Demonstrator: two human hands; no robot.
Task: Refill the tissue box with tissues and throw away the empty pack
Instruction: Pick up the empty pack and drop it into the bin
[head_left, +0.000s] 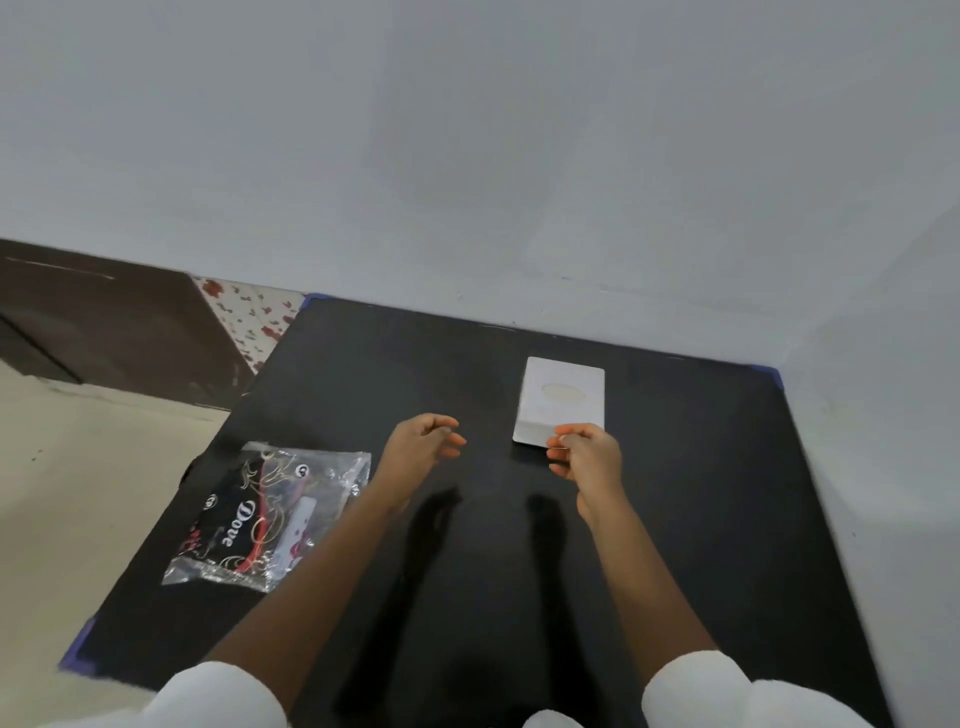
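A white tissue box (563, 397) with an oval slot on top sits on the black table (701, 493), toward the far right. A flattened clear plastic tissue pack (270, 514) with black and red "Dove" print lies near the table's left edge. My left hand (423, 447) hovers between pack and box, fingers curled loosely apart, holding nothing. My right hand (587, 452) is at the box's near corner, fingers bent and close together; nothing is visibly in it, and whether it touches the box is unclear.
A pale wall (519, 182) runs right behind the table and along its right side. Left of the table are a beige floor (78, 493), a dark wooden panel (104, 322) and a red-flowered cloth (254, 317). Blue tape marks the table corners.
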